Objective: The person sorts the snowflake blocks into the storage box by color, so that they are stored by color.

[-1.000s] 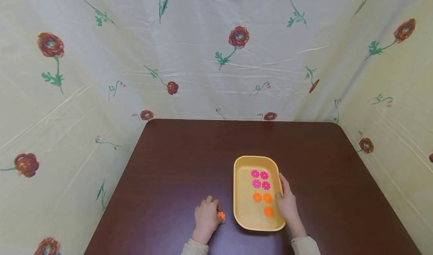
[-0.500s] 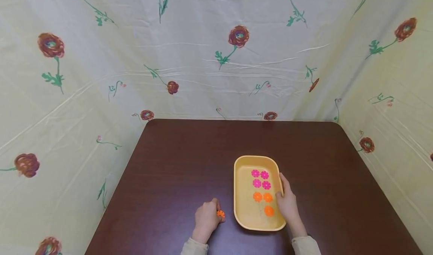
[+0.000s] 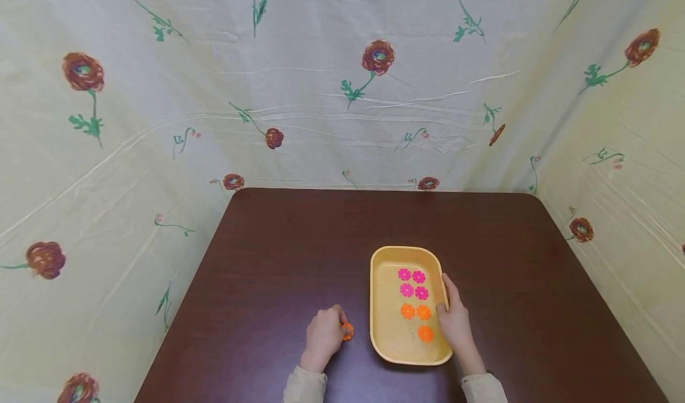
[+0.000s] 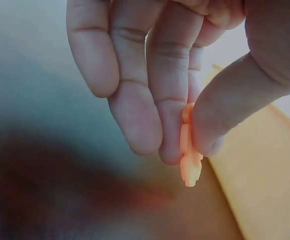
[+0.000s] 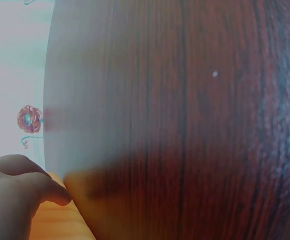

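Note:
A yellow tray (image 3: pixel 379 296) lies on the dark wooden table (image 3: pixel 299 254), holding several pink flower discs (image 3: pixel 412 283) and three orange flower discs (image 3: pixel 417 320). My left hand (image 3: pixel 324 336) is just left of the tray and pinches one orange flower disc (image 3: pixel 348 331) between thumb and fingers; the left wrist view shows the disc (image 4: pixel 189 155) held on edge above the table, beside the tray wall (image 4: pixel 265 175). My right hand (image 3: pixel 455 320) holds the tray's right rim, thumb inside; the right wrist view shows its fingers (image 5: pixel 19 195) on the rim.
Floral cream cloth (image 3: pixel 342 82) hangs behind and on both sides of the table. The table's far edge runs under the cloth, with bare wood left of and beyond the tray.
My left hand has lifted the orange disc off the table and drawn it slightly away from me, alongside the tray. The right hand and the tray have stayed put.

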A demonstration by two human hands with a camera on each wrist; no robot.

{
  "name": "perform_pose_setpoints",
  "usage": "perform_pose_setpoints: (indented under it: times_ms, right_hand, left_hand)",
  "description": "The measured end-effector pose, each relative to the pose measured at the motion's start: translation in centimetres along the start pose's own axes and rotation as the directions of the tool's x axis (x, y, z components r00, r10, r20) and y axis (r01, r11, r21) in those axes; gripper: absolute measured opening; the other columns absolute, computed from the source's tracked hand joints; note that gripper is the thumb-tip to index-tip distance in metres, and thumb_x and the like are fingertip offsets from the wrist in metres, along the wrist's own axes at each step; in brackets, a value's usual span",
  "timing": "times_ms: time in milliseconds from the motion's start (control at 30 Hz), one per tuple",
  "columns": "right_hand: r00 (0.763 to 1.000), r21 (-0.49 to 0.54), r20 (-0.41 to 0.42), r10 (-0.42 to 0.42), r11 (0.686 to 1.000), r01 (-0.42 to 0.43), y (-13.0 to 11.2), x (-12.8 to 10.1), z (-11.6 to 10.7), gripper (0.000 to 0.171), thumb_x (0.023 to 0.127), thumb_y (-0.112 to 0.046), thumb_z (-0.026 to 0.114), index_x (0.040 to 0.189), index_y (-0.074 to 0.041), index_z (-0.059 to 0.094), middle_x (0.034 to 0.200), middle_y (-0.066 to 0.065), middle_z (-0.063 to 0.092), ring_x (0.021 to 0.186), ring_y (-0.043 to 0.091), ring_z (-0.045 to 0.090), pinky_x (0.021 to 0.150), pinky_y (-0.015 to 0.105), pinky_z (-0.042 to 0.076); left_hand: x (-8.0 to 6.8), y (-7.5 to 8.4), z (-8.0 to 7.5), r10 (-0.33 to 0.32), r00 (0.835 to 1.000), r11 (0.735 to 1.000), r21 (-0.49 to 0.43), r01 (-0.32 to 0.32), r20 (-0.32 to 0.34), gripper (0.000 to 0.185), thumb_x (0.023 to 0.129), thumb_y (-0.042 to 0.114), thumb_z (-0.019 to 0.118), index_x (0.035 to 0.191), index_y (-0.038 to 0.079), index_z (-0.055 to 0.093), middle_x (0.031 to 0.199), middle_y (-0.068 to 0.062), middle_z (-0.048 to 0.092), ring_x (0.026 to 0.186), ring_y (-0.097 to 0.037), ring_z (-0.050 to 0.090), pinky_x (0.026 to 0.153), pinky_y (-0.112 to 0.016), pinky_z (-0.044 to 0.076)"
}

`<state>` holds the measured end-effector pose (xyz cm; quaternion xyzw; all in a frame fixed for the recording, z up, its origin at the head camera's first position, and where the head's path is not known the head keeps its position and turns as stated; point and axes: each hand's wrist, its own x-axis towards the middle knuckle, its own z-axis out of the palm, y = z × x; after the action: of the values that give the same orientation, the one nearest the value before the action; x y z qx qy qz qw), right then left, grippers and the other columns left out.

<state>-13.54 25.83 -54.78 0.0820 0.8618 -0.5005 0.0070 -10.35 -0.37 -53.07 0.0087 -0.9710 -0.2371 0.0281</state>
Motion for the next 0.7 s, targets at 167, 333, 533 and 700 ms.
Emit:
perform_pose_setpoints:
  times_ms: [167,333,533,700]
  right_hand:
    - [1.000,-0.001,-0.005,0.003,1.000,-0.003,0.0,0.0,0.0,0.060,0.089,0.001,0.039,0.145,-0.013,0.021,0.137,0.025,0.039,0.100,0.037,0.054,0.077,0.041,0.046]
    - [1.000,0.014,0.004,0.010,1.000,-0.010,0.1,0.1,0.0,0.060,0.090,0.001,0.039,0.145,-0.014,0.020,0.138,0.024,0.037,0.108,0.039,0.052,0.089,0.050,0.043]
    - [1.000,0.012,0.002,0.000,1.000,0.000,0.2,0.0,-0.1,0.060,0.090,0.000,0.039,0.145,-0.013,0.020,0.138,0.025,0.037,0.107,0.039,0.052,0.089,0.052,0.042]
    - [1.000,0.000,-0.018,-0.010,1.000,0.010,0.1,0.0,0.0,0.060,0.089,0.000,0.040,0.144,-0.013,0.022,0.137,0.025,0.038,0.105,0.038,0.053,0.084,0.047,0.045]
  left_hand:
    - [1.0,0.5,-0.9,-0.008,1.000,1.000,-0.015,0.008,-0.021,0.022,0.069,0.016,0.077,0.066,0.018,0.055,0.059,0.003,0.056,0.053,-0.018,0.053,0.047,-0.034,0.040]
    - [2.1,1.4,-1.9,-0.013,1.000,0.999,-0.051,0.012,-0.008,0.019,0.074,0.017,0.074,0.068,0.016,0.056,0.059,0.004,0.054,0.051,-0.015,0.050,0.046,-0.030,0.037]
    - [3.5,3.0,-2.6,0.004,1.000,0.998,-0.067,-0.003,0.009,0.017,0.077,0.020,0.072,0.070,0.018,0.057,0.059,0.005,0.054,0.052,-0.014,0.049,0.047,-0.030,0.037]
    - [4.3,4.8,-3.2,0.036,0.999,0.995,-0.096,-0.035,0.012,0.016,0.078,0.020,0.071,0.070,0.018,0.057,0.058,0.007,0.053,0.051,-0.013,0.048,0.047,-0.029,0.037]
